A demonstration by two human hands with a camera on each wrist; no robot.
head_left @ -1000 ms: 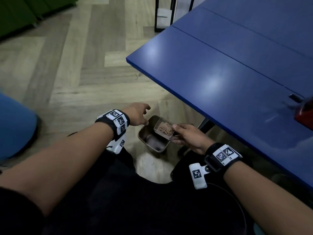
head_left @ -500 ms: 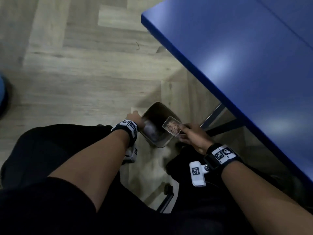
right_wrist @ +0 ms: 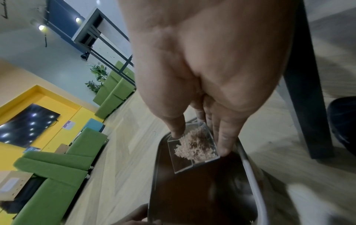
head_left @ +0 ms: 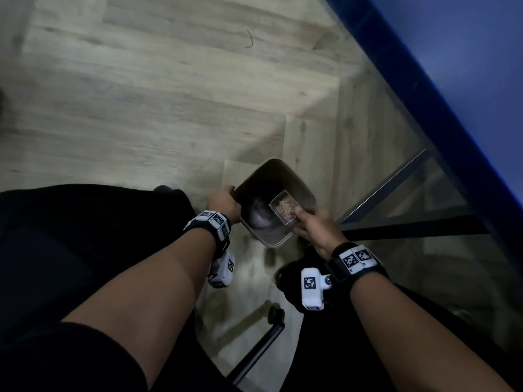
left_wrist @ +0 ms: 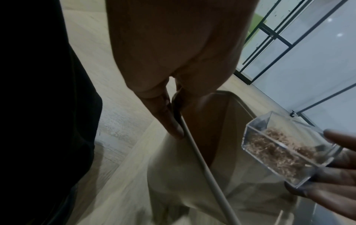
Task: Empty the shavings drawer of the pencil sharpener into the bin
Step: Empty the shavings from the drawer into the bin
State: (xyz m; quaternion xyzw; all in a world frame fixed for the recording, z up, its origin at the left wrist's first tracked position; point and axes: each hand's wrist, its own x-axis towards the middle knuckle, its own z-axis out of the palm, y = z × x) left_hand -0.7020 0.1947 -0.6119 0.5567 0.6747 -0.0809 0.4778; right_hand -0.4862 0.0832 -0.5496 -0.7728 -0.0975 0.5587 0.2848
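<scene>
A small clear plastic shavings drawer (head_left: 285,207) holds brown pencil shavings (right_wrist: 194,146) and hangs over the mouth of a grey rectangular bin (head_left: 304,190) on the floor. My right hand (head_left: 314,224) pinches the drawer (left_wrist: 287,152) at its near end, thumb on one side wall and fingers on the other. The drawer (right_wrist: 192,150) is roughly level and the shavings sit inside it. My left hand (head_left: 225,203) grips the bin's left rim (left_wrist: 194,146), thumb outside the wall and fingers hooked inside. The sharpener body is out of view.
A blue table edge (head_left: 441,114) runs diagonally over the upper right, with dark metal table legs (head_left: 382,190) just right of the bin. A black chair base and caster (head_left: 276,315) sit below the bin. Pale wood floor (head_left: 141,94) spreads to the left.
My head has tipped further down, so the bin and hands sit nearer the middle of view. My left hand went from beside the bin to gripping its rim. The drawer stays over the bin.
</scene>
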